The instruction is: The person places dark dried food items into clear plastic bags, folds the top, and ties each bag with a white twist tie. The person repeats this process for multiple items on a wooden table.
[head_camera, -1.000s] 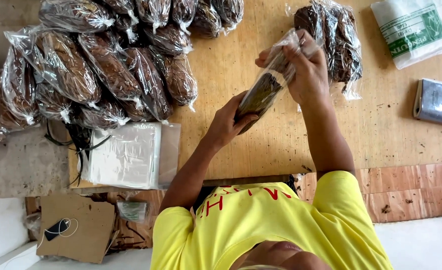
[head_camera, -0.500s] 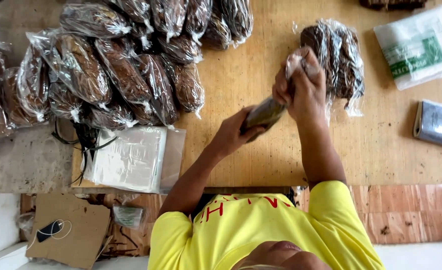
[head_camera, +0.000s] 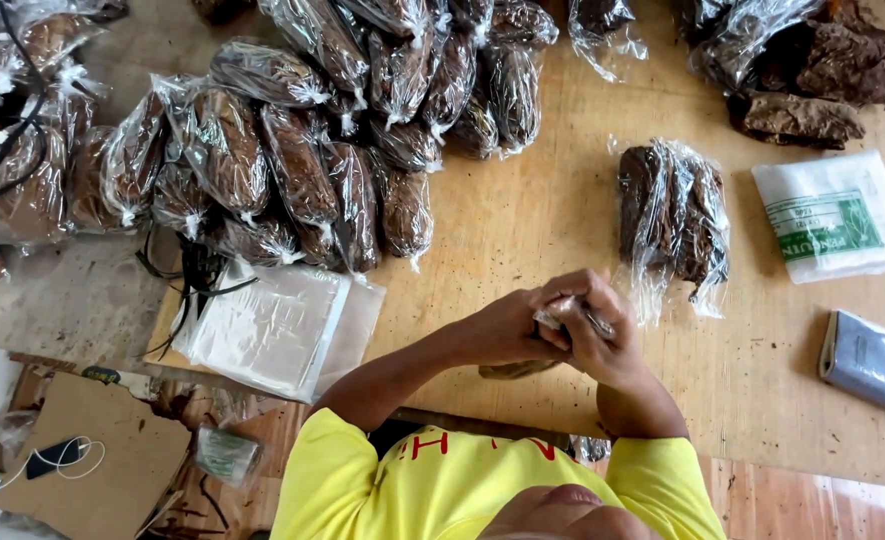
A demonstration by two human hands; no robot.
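A small clear plastic packet filled with dark brown dried leaf is pinched at its crinkled, twisted top, low over the wooden tabletop. Most of it is hidden; its brown lower end shows below, close to the near table edge, lying roughly level and pointing left.

glossy, crinkled clear plastic is seen around the small packet and the heaped brown bundles, whose contents look matt and fibrous. the tabletop is bare wood, scuffed and matt. rough brown cardboard is seen nearby.
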